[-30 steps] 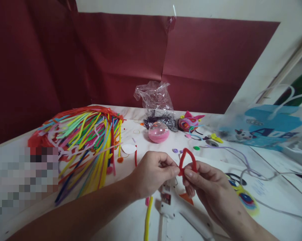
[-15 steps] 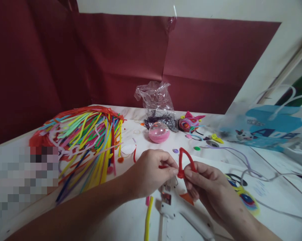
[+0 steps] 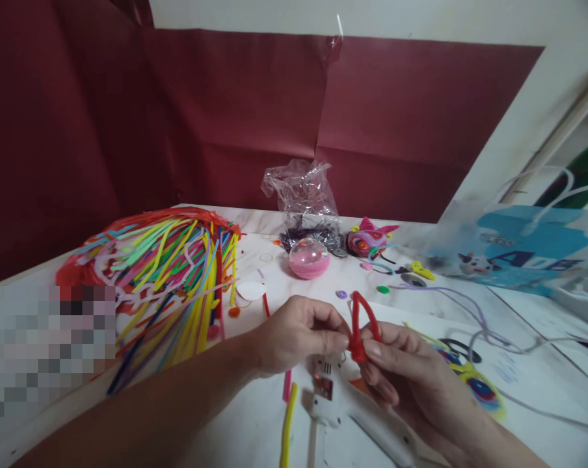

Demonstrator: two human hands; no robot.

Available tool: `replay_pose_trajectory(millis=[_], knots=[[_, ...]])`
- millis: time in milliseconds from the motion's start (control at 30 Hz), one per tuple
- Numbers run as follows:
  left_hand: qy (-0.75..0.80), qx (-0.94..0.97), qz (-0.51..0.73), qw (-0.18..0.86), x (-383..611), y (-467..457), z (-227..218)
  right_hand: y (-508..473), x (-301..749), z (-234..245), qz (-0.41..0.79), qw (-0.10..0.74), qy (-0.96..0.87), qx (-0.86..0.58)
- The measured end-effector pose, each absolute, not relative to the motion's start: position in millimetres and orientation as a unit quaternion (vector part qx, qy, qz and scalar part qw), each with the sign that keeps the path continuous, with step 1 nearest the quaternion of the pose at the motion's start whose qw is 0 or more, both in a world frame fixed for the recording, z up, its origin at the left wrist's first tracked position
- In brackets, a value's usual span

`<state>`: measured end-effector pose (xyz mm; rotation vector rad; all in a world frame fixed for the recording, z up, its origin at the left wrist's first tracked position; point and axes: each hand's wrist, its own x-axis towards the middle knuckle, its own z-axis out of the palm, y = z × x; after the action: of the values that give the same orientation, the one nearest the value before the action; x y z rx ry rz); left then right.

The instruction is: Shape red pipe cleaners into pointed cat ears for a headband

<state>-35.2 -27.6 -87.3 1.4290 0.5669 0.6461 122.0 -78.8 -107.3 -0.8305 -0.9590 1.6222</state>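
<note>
Left hand [image 3: 307,333] and right hand [image 3: 408,357] grasp the red pipe-cleaner loop [image 3: 356,320] near its base; steady pinching there should best preserve its shape.

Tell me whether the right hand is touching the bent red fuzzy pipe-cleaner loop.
Touching. The head view shows the right hand pinching the red loop near its base between thumb and fingers.

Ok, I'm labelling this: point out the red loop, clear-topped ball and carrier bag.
Red loop [image 3: 356,321]: head view, left side.
Clear-topped ball [image 3: 309,265]: head view, pink half.
Carrier bag [image 3: 533,239]: head view, blue front.
</note>
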Motion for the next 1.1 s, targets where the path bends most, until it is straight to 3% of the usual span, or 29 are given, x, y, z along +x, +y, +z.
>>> replay_pose_trajectory(millis=[100,267,367,500,733,933,1100], knots=[[0.259,0.662,0.304,0.635,-37,-28,-85,-77,122,-108,0.673,0.523,-0.390,-0.348],[0.320,0.787,0.302,0.432,-44,-33,-72,-73,121,-111,0.651,0.537,-0.389,-0.369],[0.329,0.807,0.315,0.375,-45,-37,-69,-74,121,-112,0.640,0.537,-0.400,-0.377],[0.334,0.790,0.335,0.390,-42,-36,-71,-76,121,-111,0.645,0.527,-0.405,-0.376],[0.295,0.678,0.344,0.578,-37,-27,-83,-75,121,-111,0.662,0.538,-0.391,-0.346],[0.335,0.709,0.444,0.433,-31,-37,-87,-77,122,-109,0.663,0.548,-0.385,-0.335],[0.312,0.743,0.434,0.403,-31,-45,-87,-77,121,-107,0.659,0.544,-0.391,-0.341]])
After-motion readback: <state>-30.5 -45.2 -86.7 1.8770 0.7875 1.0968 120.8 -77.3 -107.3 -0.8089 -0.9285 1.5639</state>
